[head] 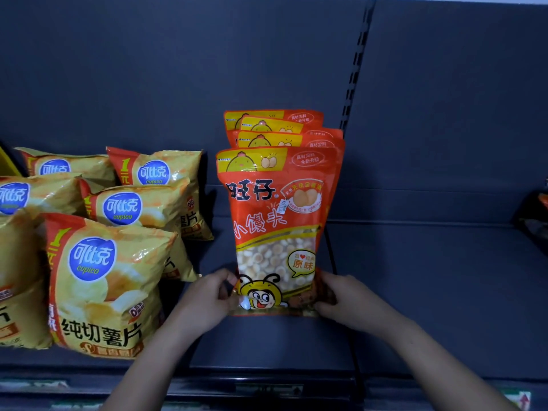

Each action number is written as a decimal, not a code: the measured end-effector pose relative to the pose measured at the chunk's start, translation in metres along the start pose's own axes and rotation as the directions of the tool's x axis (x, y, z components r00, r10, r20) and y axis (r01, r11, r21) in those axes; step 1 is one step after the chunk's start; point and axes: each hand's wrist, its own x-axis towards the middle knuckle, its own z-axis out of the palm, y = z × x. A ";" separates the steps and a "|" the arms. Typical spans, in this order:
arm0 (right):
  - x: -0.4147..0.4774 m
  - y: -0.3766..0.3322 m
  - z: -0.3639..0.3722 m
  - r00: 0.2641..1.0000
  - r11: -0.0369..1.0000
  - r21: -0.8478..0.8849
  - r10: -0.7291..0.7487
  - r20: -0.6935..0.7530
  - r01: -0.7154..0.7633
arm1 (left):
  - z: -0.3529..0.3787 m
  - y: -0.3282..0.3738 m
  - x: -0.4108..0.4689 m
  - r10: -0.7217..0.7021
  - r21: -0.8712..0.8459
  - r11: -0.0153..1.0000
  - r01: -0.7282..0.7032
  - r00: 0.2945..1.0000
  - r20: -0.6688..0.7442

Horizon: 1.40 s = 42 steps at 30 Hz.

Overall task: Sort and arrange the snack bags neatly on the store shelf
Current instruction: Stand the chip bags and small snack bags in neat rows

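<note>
Pinching the front bag (275, 221) by its bottom corners, left hand (207, 295) and right hand (336, 293) hold it upright on the shelf (430, 277) before its row (284, 129); uneven release may tip the tall bag toward the chip bags (109, 277).

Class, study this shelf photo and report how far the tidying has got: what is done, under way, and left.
Done: red bags stand upright in a file at mid-shelf. In hand: the left hand and right hand grip the front red bag by its bottom corners. Left: the yellow chip bags lean and overlap unevenly, probably needing straightening.
</note>
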 end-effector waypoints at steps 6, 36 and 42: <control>0.001 -0.004 0.003 0.998 0.998 -0.001 -0.060 -0.003 0.060 | 0.002 0.009 -0.006 0.120 0.199 0.972 -0.128 0.991 0.055; -0.001 0.012 0.006 0.984 0.987 -0.059 -0.153 -0.089 0.148 | 0.003 0.000 0.004 0.248 0.285 0.929 -0.235 0.969 -0.009; -0.002 0.014 0.009 0.983 0.988 -0.021 -0.155 -0.095 0.154 | -0.001 0.001 0.000 0.201 0.230 0.956 -0.181 0.977 -0.065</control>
